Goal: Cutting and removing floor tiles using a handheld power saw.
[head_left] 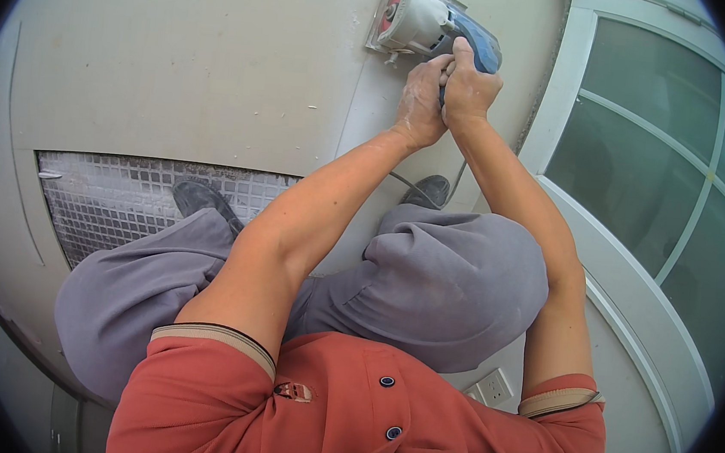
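Note:
A handheld disc cutter with a whitish dusty guard, a red disc and a blue body rests on the pale surface ahead of me. My right hand is closed around its blue handle, thumb on top. Pressed against it on the left, my dusty left hand also closes on the handle; its fingers are partly hidden. A straight seam line runs from near the cutter back toward my left forearm.
At the left, a rectangular opening in the large pale panels bares a grid-patterned layer, where one dark shoe stands. A cord passes by the other shoe. A glazed door and a wall socket are on the right.

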Action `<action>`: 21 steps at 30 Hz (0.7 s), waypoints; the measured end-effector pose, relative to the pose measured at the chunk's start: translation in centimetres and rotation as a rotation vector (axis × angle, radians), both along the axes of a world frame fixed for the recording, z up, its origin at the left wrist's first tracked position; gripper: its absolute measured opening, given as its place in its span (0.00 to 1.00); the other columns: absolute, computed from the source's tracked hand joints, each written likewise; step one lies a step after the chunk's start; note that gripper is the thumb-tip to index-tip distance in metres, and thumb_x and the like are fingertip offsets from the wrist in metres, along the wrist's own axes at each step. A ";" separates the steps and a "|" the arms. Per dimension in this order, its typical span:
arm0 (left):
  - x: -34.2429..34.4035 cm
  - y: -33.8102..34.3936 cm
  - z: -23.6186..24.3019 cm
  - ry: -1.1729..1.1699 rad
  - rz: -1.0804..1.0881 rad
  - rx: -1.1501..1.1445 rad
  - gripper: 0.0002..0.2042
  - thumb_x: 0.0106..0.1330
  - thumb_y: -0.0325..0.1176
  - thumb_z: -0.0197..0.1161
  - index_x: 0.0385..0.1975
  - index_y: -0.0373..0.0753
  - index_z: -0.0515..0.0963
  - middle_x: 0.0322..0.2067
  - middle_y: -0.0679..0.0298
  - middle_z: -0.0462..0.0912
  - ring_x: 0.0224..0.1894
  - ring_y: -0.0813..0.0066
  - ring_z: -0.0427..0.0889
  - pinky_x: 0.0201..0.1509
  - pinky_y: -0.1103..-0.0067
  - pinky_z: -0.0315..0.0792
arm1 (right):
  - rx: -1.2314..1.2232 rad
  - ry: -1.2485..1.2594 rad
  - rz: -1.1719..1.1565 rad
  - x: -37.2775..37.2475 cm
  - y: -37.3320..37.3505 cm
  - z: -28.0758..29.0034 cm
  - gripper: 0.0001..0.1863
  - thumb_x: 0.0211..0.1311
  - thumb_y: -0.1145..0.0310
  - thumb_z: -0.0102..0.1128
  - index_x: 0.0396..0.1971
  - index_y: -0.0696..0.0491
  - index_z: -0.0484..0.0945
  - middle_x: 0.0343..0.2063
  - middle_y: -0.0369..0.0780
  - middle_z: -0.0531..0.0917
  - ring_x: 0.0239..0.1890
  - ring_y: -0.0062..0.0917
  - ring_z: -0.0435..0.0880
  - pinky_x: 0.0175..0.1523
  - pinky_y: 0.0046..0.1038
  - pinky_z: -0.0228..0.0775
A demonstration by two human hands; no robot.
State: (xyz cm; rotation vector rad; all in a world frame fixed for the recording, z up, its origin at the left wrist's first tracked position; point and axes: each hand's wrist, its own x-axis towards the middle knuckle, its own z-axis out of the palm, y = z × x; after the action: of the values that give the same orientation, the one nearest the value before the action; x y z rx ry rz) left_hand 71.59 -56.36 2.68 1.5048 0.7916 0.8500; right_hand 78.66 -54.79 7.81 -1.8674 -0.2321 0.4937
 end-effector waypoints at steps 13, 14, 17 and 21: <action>0.2 -0.3 0.2 -0.050 0.056 0.041 0.28 0.55 0.30 0.66 0.56 0.40 0.65 0.48 0.51 0.76 0.52 0.46 0.72 0.58 0.61 0.65 | -0.001 -0.007 0.052 0.6 0.2 -0.4 0.09 0.61 0.69 0.64 0.23 0.57 0.79 0.16 0.32 0.77 0.14 0.16 0.72 0.20 0.22 0.62; -0.1 -0.4 0.4 -0.032 0.066 0.038 0.28 0.55 0.30 0.66 0.56 0.40 0.65 0.48 0.51 0.76 0.52 0.46 0.72 0.58 0.61 0.65 | -0.007 0.039 0.043 0.4 0.2 0.2 0.09 0.61 0.70 0.63 0.23 0.57 0.78 0.16 0.32 0.77 0.14 0.16 0.72 0.19 0.22 0.62; -0.3 -0.2 0.7 0.021 0.085 0.056 0.28 0.54 0.30 0.66 0.56 0.39 0.64 0.47 0.50 0.76 0.51 0.46 0.73 0.57 0.60 0.66 | 0.019 0.123 0.045 -0.1 -0.1 0.5 0.10 0.61 0.70 0.63 0.22 0.57 0.78 0.15 0.33 0.77 0.13 0.16 0.72 0.18 0.23 0.61; -0.3 -0.2 0.9 0.012 0.063 0.006 0.27 0.55 0.30 0.66 0.56 0.39 0.65 0.46 0.48 0.77 0.51 0.45 0.73 0.56 0.59 0.66 | -0.017 0.109 0.015 -0.3 0.1 0.8 0.12 0.62 0.70 0.63 0.19 0.56 0.77 0.14 0.34 0.76 0.13 0.17 0.72 0.18 0.22 0.62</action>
State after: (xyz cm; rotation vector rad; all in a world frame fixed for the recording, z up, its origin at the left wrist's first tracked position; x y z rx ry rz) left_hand 71.32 -56.59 3.59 1.4984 0.8497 0.8911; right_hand 78.35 -54.68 8.65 -1.8500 -0.1695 0.6069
